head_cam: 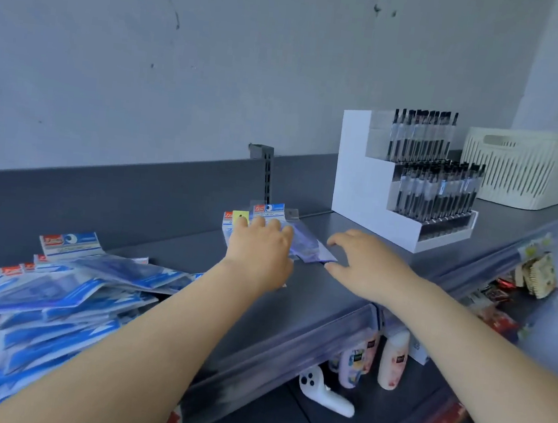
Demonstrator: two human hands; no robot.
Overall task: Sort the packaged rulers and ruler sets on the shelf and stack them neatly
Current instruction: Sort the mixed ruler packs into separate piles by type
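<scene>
Left hand fingers lie flat on ruler packs; right hand fingers spread beside.

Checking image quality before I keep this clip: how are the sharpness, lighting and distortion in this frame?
Head view: wide-angle bend curves the shelf edge. The loose pile of ruler packs at lower left is smeared by blur, its print unreadable. The left hand and right hand look only slightly soft. The lighting is even and bluish, with soft shadows. The pen display is fairly sharp.
</scene>
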